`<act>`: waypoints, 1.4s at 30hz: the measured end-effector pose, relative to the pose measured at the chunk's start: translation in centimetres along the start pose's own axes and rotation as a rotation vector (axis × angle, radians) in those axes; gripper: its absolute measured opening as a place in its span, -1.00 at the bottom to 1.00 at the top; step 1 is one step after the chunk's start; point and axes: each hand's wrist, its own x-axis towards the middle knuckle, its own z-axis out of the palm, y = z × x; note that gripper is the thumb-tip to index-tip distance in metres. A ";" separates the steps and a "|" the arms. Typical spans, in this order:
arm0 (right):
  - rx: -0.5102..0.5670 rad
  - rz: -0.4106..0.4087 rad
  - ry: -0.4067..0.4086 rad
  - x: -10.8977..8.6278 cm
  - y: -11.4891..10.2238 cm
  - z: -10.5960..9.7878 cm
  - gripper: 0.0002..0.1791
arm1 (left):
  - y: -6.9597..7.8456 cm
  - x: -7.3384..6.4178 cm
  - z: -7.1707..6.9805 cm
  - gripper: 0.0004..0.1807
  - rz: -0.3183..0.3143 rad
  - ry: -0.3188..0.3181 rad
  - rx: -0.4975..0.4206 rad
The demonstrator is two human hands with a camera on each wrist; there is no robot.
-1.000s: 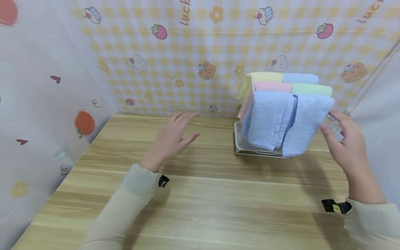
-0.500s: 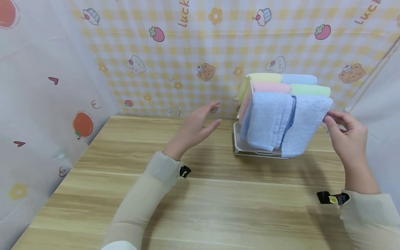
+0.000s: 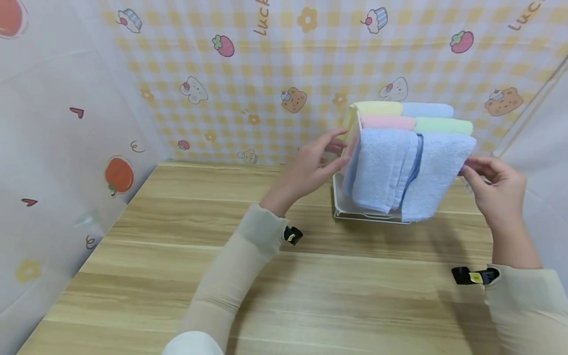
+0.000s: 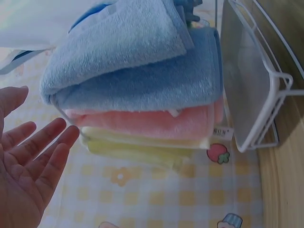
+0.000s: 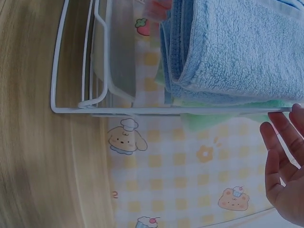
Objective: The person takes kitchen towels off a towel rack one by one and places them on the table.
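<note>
On a white wire rack [image 3: 372, 219] with a tray at its base hang several folded towels. In front are two blue towels [image 3: 381, 167]; behind lie a pink towel [image 3: 387, 122] and a green towel [image 3: 443, 126], then a yellow towel [image 3: 378, 107] and a light blue towel [image 3: 427, 110]. My left hand [image 3: 308, 165] is beside the rack's left side, its fingers loosely bent and holding nothing; the left wrist view shows its fingertips close to the frame. At the right side, my right hand [image 3: 501, 190] has its fingertips at the rack's side wire [image 5: 228, 111], fingers fairly straight.
The rack stands toward the back right of a wooden table [image 3: 337, 301]. A yellow checked cloth [image 3: 266, 64] with cartoon prints hangs behind it. White printed sheets [image 3: 53, 148] close off the left and right sides.
My left hand has moved right across the table to the rack's left side. My right hand has closed in slightly on the rack's right edge. The rack and towels stay in place.
</note>
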 end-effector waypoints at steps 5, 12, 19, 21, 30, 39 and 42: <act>0.179 0.031 -0.001 0.2 0.4 0.1 -0.80 | 0.2 0.8 0.9 -0.41 0.025 -0.009 -0.057; 0.212 0.040 0.011 0.3 0.6 0.3 -0.81 | 0.6 1.5 2.0 -0.34 0.002 -0.013 -0.094; -0.016 0.021 -0.008 0.5 0.7 0.1 -0.76 | 1.1 2.5 2.8 -0.26 -0.059 -0.035 -0.149; -0.030 0.013 -0.025 0.5 0.7 0.1 -0.72 | 1.1 2.9 3.1 -0.27 -0.072 -0.049 -0.183; -0.039 0.006 -0.033 0.1 1.2 0.1 -0.68 | 1.2 4.4 4.1 -0.42 -0.059 -0.057 -0.305; 0.276 0.020 -0.036 0.0 1.3 0.5 -0.71 | 1.8 4.6 4.4 -0.49 -0.038 -0.005 -0.309; 0.362 0.014 -0.032 -0.1 1.5 0.7 -0.71 | 1.8 4.6 4.3 -0.51 -0.035 0.017 -0.298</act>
